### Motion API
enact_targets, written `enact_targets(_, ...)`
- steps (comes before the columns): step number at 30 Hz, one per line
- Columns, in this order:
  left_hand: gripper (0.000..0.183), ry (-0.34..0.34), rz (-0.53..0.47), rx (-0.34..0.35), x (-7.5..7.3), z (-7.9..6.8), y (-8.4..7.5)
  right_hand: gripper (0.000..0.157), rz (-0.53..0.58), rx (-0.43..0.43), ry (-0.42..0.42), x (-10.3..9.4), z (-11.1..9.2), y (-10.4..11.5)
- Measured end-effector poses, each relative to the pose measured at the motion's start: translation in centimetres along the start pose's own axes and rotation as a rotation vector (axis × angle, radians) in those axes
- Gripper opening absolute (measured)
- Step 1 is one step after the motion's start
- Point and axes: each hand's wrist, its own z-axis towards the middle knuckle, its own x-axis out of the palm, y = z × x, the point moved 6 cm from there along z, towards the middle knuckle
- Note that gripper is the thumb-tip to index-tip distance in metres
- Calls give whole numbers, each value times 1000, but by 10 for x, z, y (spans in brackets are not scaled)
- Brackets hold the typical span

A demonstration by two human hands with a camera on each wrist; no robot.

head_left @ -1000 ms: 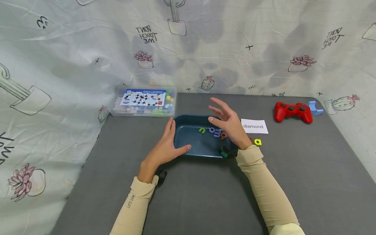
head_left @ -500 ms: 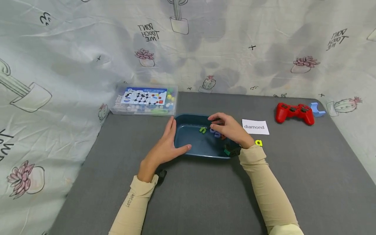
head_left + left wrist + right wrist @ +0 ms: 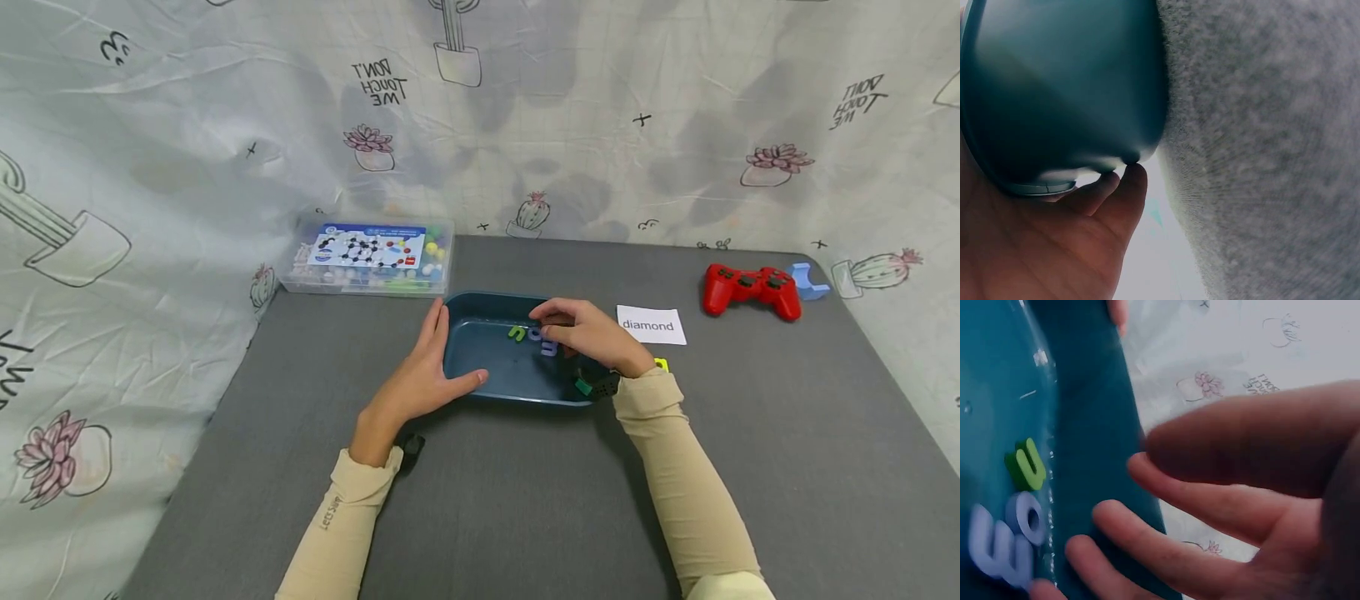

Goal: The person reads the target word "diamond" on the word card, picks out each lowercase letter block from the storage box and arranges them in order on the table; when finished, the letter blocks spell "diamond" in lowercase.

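While the left hand (image 3: 420,381) lies spread against the blue tray (image 3: 498,373), a green letter (image 3: 516,333) and lilac letters (image 3: 549,348) already lie inside. Whether the right hand (image 3: 591,335) above pinches anything, I can't tell. A yellow letter (image 3: 662,364) on the desk (image 3: 765,442) suggests unfinished work.

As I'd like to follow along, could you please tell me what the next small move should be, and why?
Perhaps the right hand should pinch the purple letter o: it hovers close by in the head view, no held piece is visible, and the left hand rests against the tray, probably steadying it.
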Motion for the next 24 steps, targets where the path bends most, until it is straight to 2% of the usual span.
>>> enact_targets(3,122,-4,3,3,-1,0,0,41,-16,-10,31,5,3,-1)
enact_targets(6,122,-6,3,4,-2,-1,-1,41,-81,-55,65,9,6,-2)
enact_targets(14,123,-7,11,6,-1,0,-1,31,-142,-186,148,18,8,3)
enact_targets(17,122,-5,8,3,-1,0,0,28,-197,-199,173,21,9,2)
enact_targets(24,121,-4,7,6,-2,0,0,28,-298,-139,218,28,10,1)
